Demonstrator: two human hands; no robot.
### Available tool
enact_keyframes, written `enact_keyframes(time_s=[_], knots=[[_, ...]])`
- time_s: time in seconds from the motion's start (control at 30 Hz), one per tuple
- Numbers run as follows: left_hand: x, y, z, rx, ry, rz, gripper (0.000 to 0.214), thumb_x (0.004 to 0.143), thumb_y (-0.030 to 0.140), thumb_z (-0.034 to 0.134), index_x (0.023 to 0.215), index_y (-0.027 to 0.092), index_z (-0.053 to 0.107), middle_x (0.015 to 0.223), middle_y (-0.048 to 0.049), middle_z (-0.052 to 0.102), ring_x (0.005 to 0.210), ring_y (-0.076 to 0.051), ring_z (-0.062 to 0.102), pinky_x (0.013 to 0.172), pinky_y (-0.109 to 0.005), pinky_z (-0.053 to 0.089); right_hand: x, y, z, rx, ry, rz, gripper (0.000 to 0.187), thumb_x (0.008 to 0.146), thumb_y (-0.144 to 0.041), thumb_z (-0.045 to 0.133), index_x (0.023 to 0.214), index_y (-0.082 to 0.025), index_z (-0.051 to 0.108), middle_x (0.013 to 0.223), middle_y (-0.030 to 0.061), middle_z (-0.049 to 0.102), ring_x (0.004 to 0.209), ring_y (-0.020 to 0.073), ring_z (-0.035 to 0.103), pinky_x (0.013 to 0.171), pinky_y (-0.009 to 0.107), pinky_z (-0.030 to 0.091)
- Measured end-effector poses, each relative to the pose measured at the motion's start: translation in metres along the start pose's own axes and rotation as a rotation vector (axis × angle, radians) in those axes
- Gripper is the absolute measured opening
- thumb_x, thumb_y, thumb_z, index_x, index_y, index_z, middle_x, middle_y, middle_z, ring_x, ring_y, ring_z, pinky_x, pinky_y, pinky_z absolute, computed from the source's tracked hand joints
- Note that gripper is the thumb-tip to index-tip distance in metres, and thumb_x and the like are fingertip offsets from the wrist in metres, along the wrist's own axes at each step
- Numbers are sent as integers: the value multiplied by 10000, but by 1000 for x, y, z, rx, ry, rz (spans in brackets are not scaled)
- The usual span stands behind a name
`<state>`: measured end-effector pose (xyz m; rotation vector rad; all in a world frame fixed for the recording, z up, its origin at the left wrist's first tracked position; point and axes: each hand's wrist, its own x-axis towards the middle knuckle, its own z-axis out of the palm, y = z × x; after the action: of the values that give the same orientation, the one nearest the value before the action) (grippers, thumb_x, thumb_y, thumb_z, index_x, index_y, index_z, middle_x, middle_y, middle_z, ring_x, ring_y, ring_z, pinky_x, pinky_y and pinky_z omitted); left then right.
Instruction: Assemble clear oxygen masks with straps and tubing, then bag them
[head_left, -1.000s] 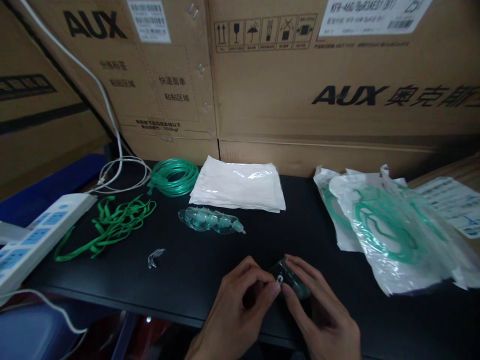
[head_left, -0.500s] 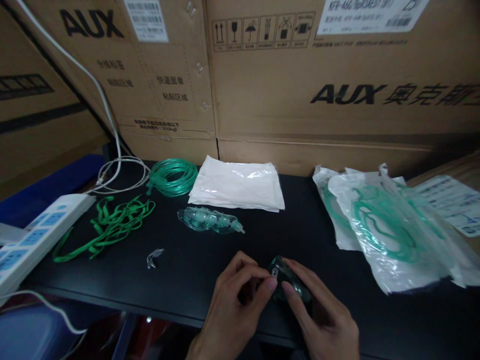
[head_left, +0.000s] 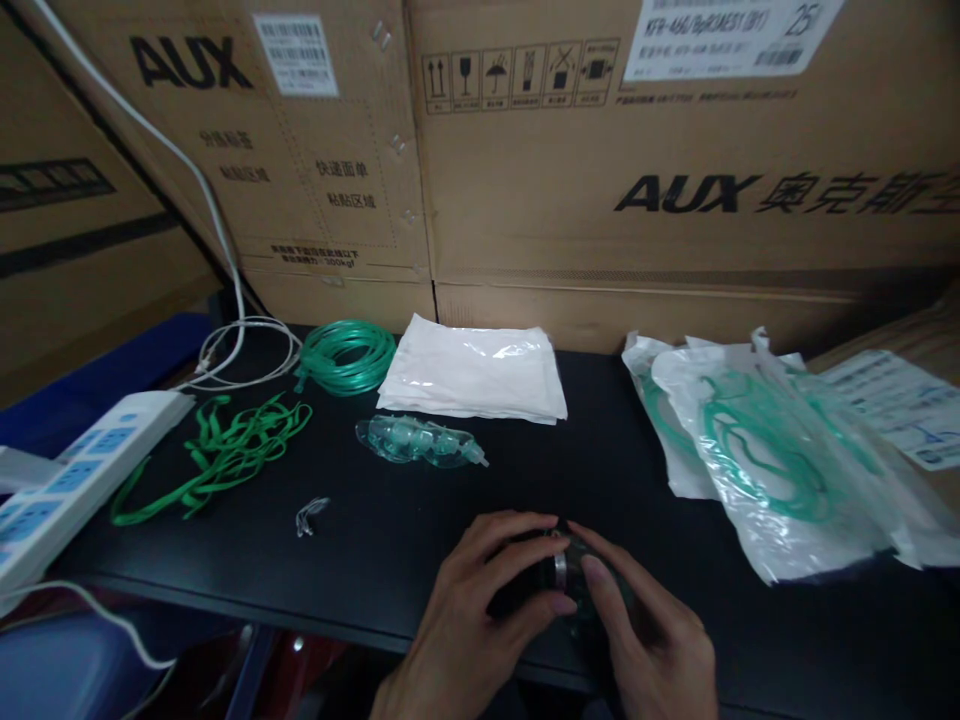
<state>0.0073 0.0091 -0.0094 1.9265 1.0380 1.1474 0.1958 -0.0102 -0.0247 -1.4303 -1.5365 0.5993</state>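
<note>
Green-tinted mask (head_left: pixel 575 572) is sitting at 5 o'clock in view; likely light, soft, slick. Keep gripping by its rim. Your right hand (head_left: pixel 651 625) is pinching it, nearly closed; left hand (head_left: pixel 491 600), half-curled, is holding the metal strip (head_left: pixel 561 571) between thumb and fingertips. Thin pieces (head_left: pixel 310 516) are lying at 9 o'clock from it.
</note>
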Motion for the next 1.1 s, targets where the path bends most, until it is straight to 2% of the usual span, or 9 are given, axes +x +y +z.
enact_keyframes(time_s=[0.17, 0.3, 0.37, 0.43, 0.67, 0.93, 1.1], knots=[[-1, 0, 1, 15, 28, -16, 486, 892, 144, 785, 1316, 343, 657, 1299, 1, 707, 1185, -180, 670, 1044, -319, 553, 2, 0, -9, 45, -114, -10, 279, 982, -339, 647, 1228, -295, 769, 1233, 53, 789, 1119, 228, 764, 954, 286, 619], [1, 1, 0, -3, 42, -41, 487, 867, 150, 814, 1290, 347, 676, 1266, 14, 726, 1168, -170, 685, 1038, -291, 553, 5, -3, -21, 100, -261, -45, 456, 922, -303, 730, 1373, -341, 670, 1386, 36, 708, 1281, 221, 674, 1079, 292, 537], [2, 2, -1, -9, 40, -59, 472, 864, 166, 821, 1278, 348, 688, 1257, 16, 731, 1163, -168, 691, 1031, -282, 555, 6, -4, -25, 118, -333, -14, 493, 899, -265, 752, 1374, -355, 655, 1374, 22, 716, 1267, 211, 682, 1096, 294, 524], [3, 4, -2, -14, 27, -75, 472, 861, 166, 821, 1278, 345, 692, 1251, 15, 734, 1157, -169, 696, 1026, -280, 558, 7, -2, -27, 144, -362, 30, 452, 899, -257, 747, 1334, -349, 667, 1304, 17, 751, 1208, 200, 716, 1061, 278, 550], [4, 7, -3, -30, -63, -98, 536, 817, 64, 778, 1277, 324, 690, 1247, 6, 747, 1134, -185, 708, 1008, -311, 568, 3, 7, -29, 146, -349, 75, 375, 850, -261, 779, 1213, -317, 700, 1145, 13, 792, 1057, 192, 772, 917, 221, 606], [8, 7, -4, -58, -34, -30, 456, 791, 63, 801, 1174, 300, 731, 1076, -2, 799, 961, -188, 740, 874, -314, 595, 9, -2, -32, 188, -345, 35, 359, 820, -208, 783, 1149, -340, 725, 1039, -24, 808, 932, 170, 791, 825, 189, 616], [6, 7, -4, -35, -30, 15, 531, 787, 58, 808, 1237, 315, 692, 1099, 5, 794, 971, -180, 737, 878, -314, 577, 9, -1, -31, 211, -352, 18, 380, 817, -197, 778, 1161, -351, 725, 1034, -29, 806, 930, 165, 788, 826, 185, 610]])
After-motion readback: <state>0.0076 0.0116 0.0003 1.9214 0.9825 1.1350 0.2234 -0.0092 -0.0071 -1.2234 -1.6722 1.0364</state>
